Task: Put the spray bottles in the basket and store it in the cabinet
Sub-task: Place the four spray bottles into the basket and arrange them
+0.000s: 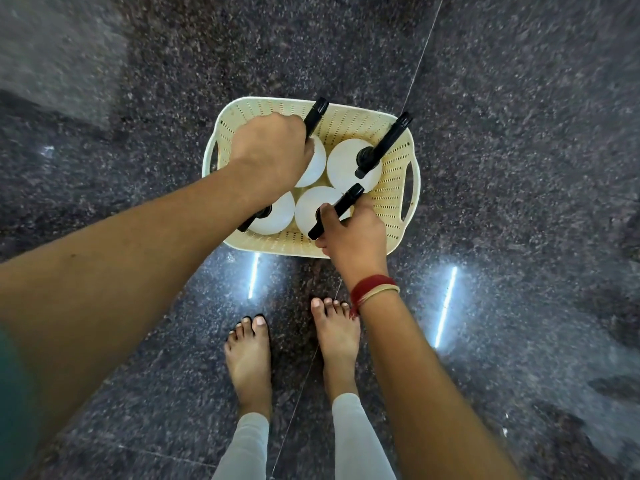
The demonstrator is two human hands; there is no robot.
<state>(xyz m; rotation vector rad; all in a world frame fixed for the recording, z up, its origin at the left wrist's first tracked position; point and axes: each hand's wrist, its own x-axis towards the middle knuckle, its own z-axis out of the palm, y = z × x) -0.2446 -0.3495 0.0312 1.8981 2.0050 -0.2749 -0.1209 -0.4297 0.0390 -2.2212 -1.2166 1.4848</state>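
A cream perforated basket [391,202] stands on the dark floor in front of my feet. Several white spray bottles with black trigger heads stand upright inside it. My left hand [270,150] is closed around the black head of the far-left bottle [316,161]. My right hand [353,233] grips the black head of the near-right bottle [315,206]. The far-right bottle [346,161] and the near-left bottle [277,213] stand free, the latter partly hidden under my left forearm.
The floor is dark speckled polished stone [519,133] with a thin joint line running through it and bright light reflections. My bare feet [249,358] stand just behind the basket. No cabinet is in view.
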